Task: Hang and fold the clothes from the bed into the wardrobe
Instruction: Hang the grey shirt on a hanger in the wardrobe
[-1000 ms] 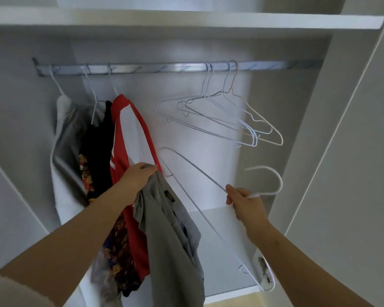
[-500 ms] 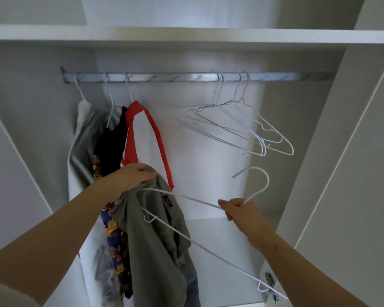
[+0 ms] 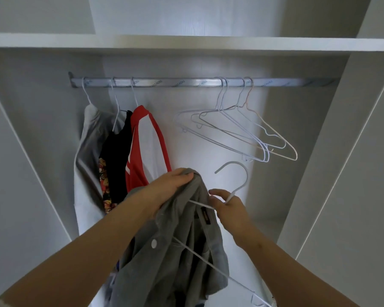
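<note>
the left hand (image 3: 171, 187) grips the top of the soft grey button shirt (image 3: 182, 251), held up below the silver metal rail (image 3: 186, 82). the right hand (image 3: 228, 207) pinches the thin white wire hanger (image 3: 232, 163), partly inside the shirt. next, i think: fit both shoulders on, then hook it up.

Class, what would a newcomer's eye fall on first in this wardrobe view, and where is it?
Centre foreground, the left hand grips a grey shirt while the right hand holds a white wire hanger partly tucked into it. On the rail, a red-and-white top hangs at left and empty hangers at right.
</note>
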### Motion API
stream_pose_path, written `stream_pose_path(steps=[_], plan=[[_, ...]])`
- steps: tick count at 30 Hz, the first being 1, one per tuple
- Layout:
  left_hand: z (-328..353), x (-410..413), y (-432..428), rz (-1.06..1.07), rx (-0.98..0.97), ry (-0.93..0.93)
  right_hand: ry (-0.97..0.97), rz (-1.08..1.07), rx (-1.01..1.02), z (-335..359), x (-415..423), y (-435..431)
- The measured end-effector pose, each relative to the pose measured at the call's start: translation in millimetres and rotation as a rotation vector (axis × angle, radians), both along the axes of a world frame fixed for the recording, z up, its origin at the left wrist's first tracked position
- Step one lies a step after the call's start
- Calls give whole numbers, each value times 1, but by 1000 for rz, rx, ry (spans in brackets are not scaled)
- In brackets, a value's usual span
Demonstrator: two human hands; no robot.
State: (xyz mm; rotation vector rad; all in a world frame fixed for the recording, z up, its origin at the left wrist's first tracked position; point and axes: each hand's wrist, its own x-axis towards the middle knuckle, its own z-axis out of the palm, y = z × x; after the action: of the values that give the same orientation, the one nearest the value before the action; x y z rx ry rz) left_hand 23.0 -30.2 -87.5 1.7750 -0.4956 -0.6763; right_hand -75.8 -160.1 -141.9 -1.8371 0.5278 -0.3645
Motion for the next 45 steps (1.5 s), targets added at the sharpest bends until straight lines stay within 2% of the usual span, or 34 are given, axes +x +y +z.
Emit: stream_pose_path(steps=[6, 10, 13, 17, 20, 22, 23, 24, 26, 27, 28, 29, 32, 36, 41, 43, 45], plan=[[6, 44, 31, 276, 158, -278, 22, -141, 115, 9, -6, -30], [-4, 43, 29, 380, 169, -174, 7, -175, 116, 13, -5, -33], [-5, 21, 11, 315, 89, -39, 19, -176, 21, 8, -2, -27], [-2, -17, -13, 72, 34, 65, 22, -110, -29, 0, 3, -17], [-2, -36, -18, -109, -71, 300, -10, -99, 77, 0, 8, -14], [-1, -36, -18, -186, -153, 323, -9, -96, 148, 2, 8, -15], [-4, -32, -18, -206, -129, 184, -8, -105, 160, 3, 7, -18], [-6, -25, -15, -222, -36, -123, -5, -119, 152, 4, 6, -20], [-10, -9, -11, -216, 334, -959, 2, -143, 115, 4, 6, -24], [-12, -4, -10, -210, 444, -1232, 0, -142, 109, 4, 7, -25], [-15, 0, -10, -230, 504, -1340, -9, -131, 110, 5, 7, -24], [-16, 2, -12, -271, 526, -1320, -21, -109, 111, 6, 8, -24], [-22, 3, -20, -311, 458, -1093, -64, -55, 73, 12, 8, -22], [-16, 11, -23, -145, 274, -939, -265, -92, -64, 22, 5, -23], [1, 22, -21, 34, 203, -882, -585, -278, -354, 20, -2, -17], [11, 28, -17, 110, 118, -883, -558, -185, -336, 11, -9, -20], [22, 33, -11, 192, 6, -908, -365, -6, -328, 2, -12, -20]])
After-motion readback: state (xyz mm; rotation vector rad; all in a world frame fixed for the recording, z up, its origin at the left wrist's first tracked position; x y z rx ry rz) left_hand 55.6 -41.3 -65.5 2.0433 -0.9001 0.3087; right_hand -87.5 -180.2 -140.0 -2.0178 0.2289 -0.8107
